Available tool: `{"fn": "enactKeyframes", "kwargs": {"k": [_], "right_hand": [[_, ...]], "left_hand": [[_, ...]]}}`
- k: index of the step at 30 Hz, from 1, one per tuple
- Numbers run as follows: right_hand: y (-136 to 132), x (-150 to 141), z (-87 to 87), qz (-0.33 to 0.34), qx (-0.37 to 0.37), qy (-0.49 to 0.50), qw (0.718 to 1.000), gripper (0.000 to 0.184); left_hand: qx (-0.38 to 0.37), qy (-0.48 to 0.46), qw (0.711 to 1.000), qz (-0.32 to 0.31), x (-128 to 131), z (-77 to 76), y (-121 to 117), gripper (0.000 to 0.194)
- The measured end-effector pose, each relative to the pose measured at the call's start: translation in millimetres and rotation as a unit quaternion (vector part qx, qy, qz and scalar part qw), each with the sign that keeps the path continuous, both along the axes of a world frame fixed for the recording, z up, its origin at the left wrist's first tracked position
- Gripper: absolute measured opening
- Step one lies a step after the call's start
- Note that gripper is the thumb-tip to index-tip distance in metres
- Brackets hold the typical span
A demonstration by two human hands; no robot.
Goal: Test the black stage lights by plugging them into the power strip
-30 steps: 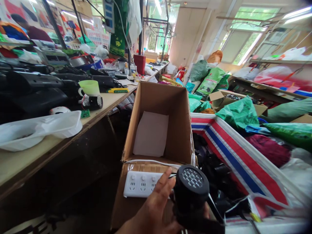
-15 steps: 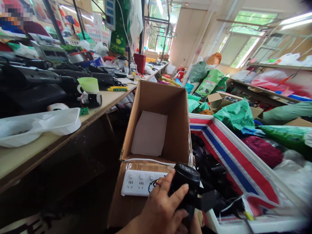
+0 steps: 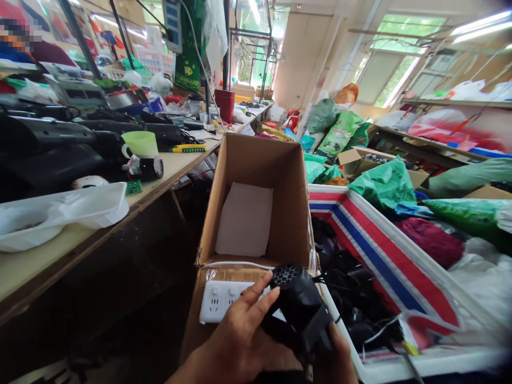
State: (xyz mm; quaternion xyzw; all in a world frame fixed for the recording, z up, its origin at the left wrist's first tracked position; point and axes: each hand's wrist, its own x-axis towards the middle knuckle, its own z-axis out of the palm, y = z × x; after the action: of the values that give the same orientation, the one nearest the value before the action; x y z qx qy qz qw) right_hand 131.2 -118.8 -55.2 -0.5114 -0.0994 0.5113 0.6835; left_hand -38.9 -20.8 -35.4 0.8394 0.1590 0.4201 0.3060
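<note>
A small black round lamp (image 3: 298, 304) with a honeycomb face sits low in the middle of the view, tilted so the face points up and away. My left hand (image 3: 236, 341) curls around its left side, thumb and fingers on the housing. My right hand (image 3: 340, 354) grips the lamp from below right; only part of it shows. Just beyond the hands a white power strip (image 3: 222, 300) lies on a folded flap of the open cardboard box (image 3: 288, 213), which holds a white sheet.
A long workbench (image 3: 48, 250) on the left carries black housings, a green cup (image 3: 141, 144), a white plastic bag and tools. To the right, a red, white and blue striped sack (image 3: 384, 250) holds several black parts. Green bags and boxes pile behind.
The lamp has been turned in my hands and lowered leftward; its LED face pointed at me a second ago and now faces up and away. My right hand has come into view.
</note>
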Motion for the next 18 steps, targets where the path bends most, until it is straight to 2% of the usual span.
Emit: {"fn": "enactKeyframes", "kwargs": {"k": [3,5,8,11,13,16,18], "right_hand": [[-5,1,3.8,0.021,-0.006,-0.04,0.999,0.041],[-10,2,6.0,0.022,0.0,-0.076,0.997,0.056],[-16,7,10.8,0.041,0.022,-0.168,0.985,0.067],[-21,21,18.0,0.115,0.025,-0.251,0.961,0.075],[-26,34,24.1,0.18,0.026,-0.276,0.944,0.086],[-36,47,35.1,0.256,0.015,-0.284,0.924,0.1],[-42,52,40.6,0.293,0.006,-0.269,0.918,0.105]], "left_hand": [[0.012,0.029,0.999,-0.026,-7,-3.0,5,0.07],[0.026,0.026,0.999,-0.037,-9,-3.8,8,0.072],[0.028,0.031,0.998,-0.036,-13,4.9,16,0.067],[0.005,0.041,0.999,-0.007,-16,19.9,23,0.066],[-0.026,0.054,0.998,-0.006,-17,27.4,22,0.074],[-0.112,0.077,0.988,-0.077,-16,30.5,12,0.083],[-0.135,0.073,0.979,-0.136,-11,26.3,9,0.058]]}}
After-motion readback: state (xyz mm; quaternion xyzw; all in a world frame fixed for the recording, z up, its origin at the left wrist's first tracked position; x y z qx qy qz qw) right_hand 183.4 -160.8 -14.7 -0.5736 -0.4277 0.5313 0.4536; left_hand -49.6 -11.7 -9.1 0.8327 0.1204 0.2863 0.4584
